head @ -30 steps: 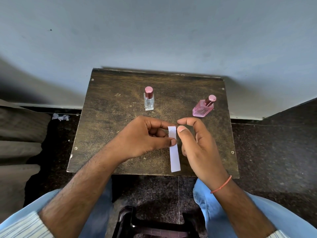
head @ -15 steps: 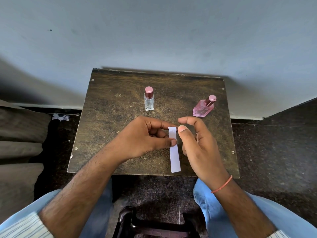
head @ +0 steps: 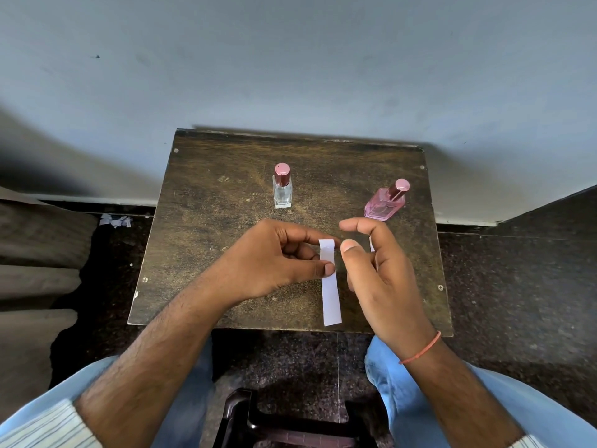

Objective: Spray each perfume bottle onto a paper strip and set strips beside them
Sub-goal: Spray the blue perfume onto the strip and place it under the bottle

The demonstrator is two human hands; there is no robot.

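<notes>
1. Two hands met over the table's [head: 206,221] front half: your left hand [head: 274,257] pinched the paper strip [head: 330,286] near its top, its lower end reaching the front edge.
2. Your right hand [head: 378,270] hovered beside it, fingers loosely curled; a white sliver showed behind them, unclear what.
3. Nothing looked sprayed yet. Next, uncap the clear bottle [head: 282,189] mid-table or the pink bottle [head: 386,203] by the right edge.
</notes>
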